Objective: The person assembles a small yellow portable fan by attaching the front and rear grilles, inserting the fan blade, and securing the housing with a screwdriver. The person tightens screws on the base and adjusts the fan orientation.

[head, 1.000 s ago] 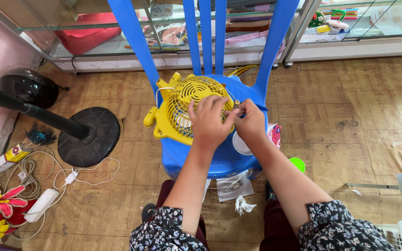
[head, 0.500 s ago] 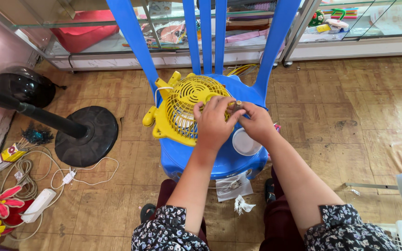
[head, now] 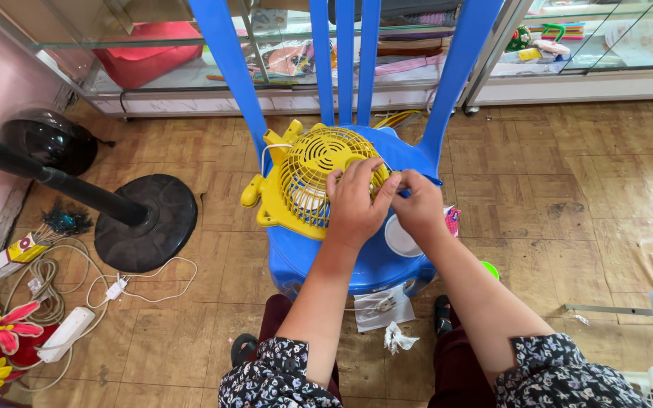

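Head camera view, looking down at a person's two bare hands working over a small yellow fan (head: 307,177) that lies grille-up on the seat of a blue plastic chair (head: 357,261). Left hand (head: 357,200) rests on the right side of the fan's round grille, fingers curled over the wire ribs and gripping them. Right hand (head: 417,204) sits just beside it at the grille's right edge, fingertips pinched together against the rim; whether they hold some small part cannot be told. Both hands touch each other at the fingertips. A white round disc (head: 400,240) lies on the seat under the right wrist. On the wooden floor to the left stands a black round fan base (head: 145,223) with a black pole, and near it a white power strip (head: 66,334) with tangled cords. Crumpled paper (head: 398,338) lies beneath the chair.
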